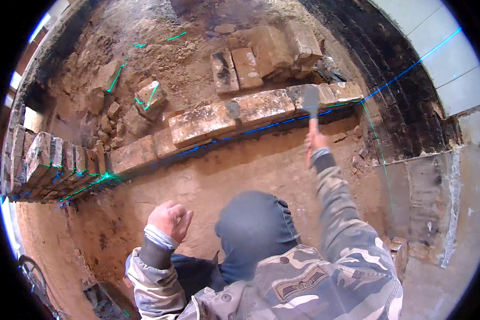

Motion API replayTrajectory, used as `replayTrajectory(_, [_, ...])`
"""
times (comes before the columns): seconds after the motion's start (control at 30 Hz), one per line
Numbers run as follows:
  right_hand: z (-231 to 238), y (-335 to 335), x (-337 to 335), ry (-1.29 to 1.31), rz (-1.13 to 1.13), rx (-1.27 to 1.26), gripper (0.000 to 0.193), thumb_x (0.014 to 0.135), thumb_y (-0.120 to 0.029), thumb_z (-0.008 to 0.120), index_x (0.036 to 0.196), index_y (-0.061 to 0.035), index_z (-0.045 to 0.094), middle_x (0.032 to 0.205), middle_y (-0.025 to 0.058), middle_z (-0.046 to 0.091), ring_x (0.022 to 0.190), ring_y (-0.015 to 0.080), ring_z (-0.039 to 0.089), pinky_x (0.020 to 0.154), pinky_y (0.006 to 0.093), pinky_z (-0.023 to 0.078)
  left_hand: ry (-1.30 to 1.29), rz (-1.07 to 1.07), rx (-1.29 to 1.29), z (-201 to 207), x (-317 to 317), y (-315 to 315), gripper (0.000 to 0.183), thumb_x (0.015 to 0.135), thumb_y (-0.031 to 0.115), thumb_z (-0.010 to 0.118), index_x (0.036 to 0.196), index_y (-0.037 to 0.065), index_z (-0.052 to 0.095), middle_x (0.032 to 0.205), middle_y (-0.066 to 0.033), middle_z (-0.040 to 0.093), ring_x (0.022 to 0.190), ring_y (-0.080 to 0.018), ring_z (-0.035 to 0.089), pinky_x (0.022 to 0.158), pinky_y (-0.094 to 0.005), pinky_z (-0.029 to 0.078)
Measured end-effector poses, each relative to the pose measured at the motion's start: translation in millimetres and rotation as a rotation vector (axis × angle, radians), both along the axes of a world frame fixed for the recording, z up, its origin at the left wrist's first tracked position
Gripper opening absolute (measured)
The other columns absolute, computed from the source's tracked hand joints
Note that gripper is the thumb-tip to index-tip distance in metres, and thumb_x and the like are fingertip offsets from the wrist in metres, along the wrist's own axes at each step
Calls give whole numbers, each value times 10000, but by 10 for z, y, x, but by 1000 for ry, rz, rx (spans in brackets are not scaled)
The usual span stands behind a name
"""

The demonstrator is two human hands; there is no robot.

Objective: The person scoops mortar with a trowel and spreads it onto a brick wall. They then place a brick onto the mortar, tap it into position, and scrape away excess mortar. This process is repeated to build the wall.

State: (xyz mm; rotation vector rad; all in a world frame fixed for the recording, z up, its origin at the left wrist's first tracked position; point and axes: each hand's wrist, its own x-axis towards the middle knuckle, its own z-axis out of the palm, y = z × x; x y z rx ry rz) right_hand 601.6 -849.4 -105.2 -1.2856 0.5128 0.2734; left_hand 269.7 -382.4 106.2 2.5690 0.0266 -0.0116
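My right hand (316, 141) is closed round the handle of a trowel (310, 98), arm stretched forward. The grey blade lies over the right part of a row of pale, dusty bricks (205, 124); whether it touches them I cannot tell. A grey dab of mortar (233, 110) sits at a joint between two bricks in that row. Nearer to me, my left hand (169, 220) is raised above the ground with its fingers curled in and nothing visible in them. My dark-clad knee (256, 224) is bent between my arms.
Rubble and loose soil (165, 58) lie behind the row, with two loose bricks (246, 68) on it. Stacked bricks (53, 160) stand at the left. A blackened wall (400, 90) rises at the right. Blue and green laser lines (106, 177) cross the bricks.
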Motion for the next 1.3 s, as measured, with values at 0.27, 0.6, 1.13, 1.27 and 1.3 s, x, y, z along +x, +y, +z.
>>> replayTrajectory(0.27, [605, 1163, -1101, 191, 555, -139, 312, 992, -429, 595, 920, -127, 569, 635, -22, 494, 453, 110, 461, 389, 302, 390, 31, 6, 24, -322, 28, 175, 194, 852, 184, 716, 758, 34, 636, 758, -175, 607, 737, -388, 612, 651, -450, 497])
replayTrajectory(0.6, [700, 1508, -1170, 93, 489, 778, 497, 1019, -608, 408, 795, -173, 494, 488, -63, 286, 339, 95, 276, 305, 247, 274, 226, 18, 26, -383, 158, 108, 131, 840, 160, 608, 934, 69, 604, 854, -194, 660, 850, -421, 650, 718, -511, 523])
replayTrajectory(1.13, [390, 1465, -1372, 260, 512, -282, 613, 957, -729, 408, 701, -174, 462, 534, -50, 354, 429, 106, 375, 400, 294, 291, 150, -23, 33, -530, 202, -2, 287, 894, 354, 623, 838, 80, 687, 858, -169, 666, 850, -388, 669, 753, -502, 550])
replayTrajectory(1.27, [253, 1728, -1610, -135, 630, -510, 436, 982, -502, 581, 865, -83, 569, 611, -19, 481, 493, 97, 466, 425, 304, 373, 100, -33, 34, -682, 305, 37, 289, 894, 337, 634, 811, 61, 662, 864, -165, 667, 836, -398, 655, 735, -498, 538])
replayTrajectory(1.3, [405, 1900, -1639, -150, 704, -416, 390, 970, -460, 613, 893, -79, 577, 638, -16, 493, 497, 98, 472, 426, 310, 381, 101, -24, 19, -728, 300, 72, 285, 890, 334, 639, 811, 62, 658, 846, -172, 661, 828, -403, 651, 723, -501, 533])
